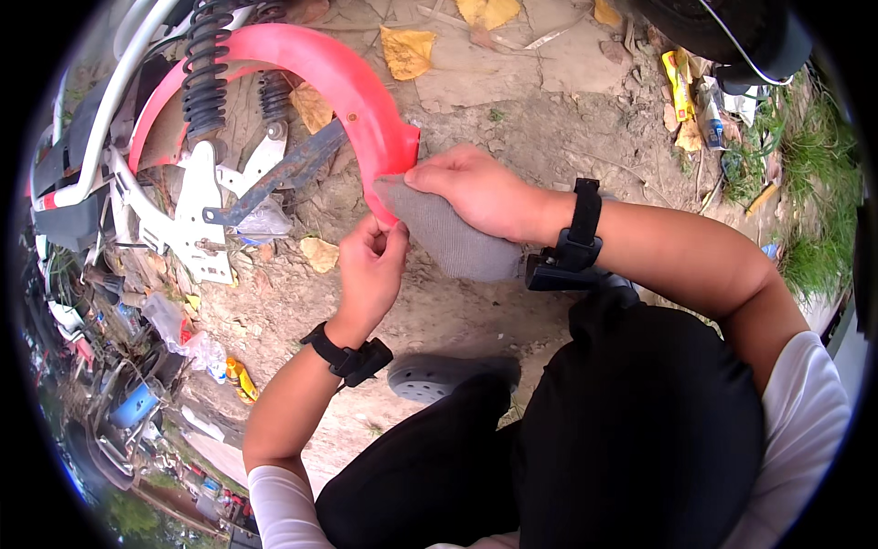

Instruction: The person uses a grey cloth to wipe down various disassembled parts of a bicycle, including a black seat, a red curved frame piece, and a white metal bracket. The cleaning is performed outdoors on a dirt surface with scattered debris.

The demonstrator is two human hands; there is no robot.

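Note:
A red plastic mudguard [367,96] curves down from the back left, its near end between my hands. With thumb and fingers, my left hand [374,264] pinches the lower edge of that end. My right hand [477,192] grips a grey ribbed knit cloth [459,237], its thumb on top, and lays the cloth's tip against the mudguard's end. Part of the cloth hangs below the right hand. The right hand's fingers under the cloth are hidden. A rusty metal strut [285,175] runs beneath the mudguard.
At left stand a white vehicle frame [195,213] and a black coil-spring shock absorber [206,75]. A yellow bottle [241,381], plastic bags [195,343] and scrap lie farther left. A black tyre [699,34], a yellow packet [679,86] and a tube [713,117] are at upper right.

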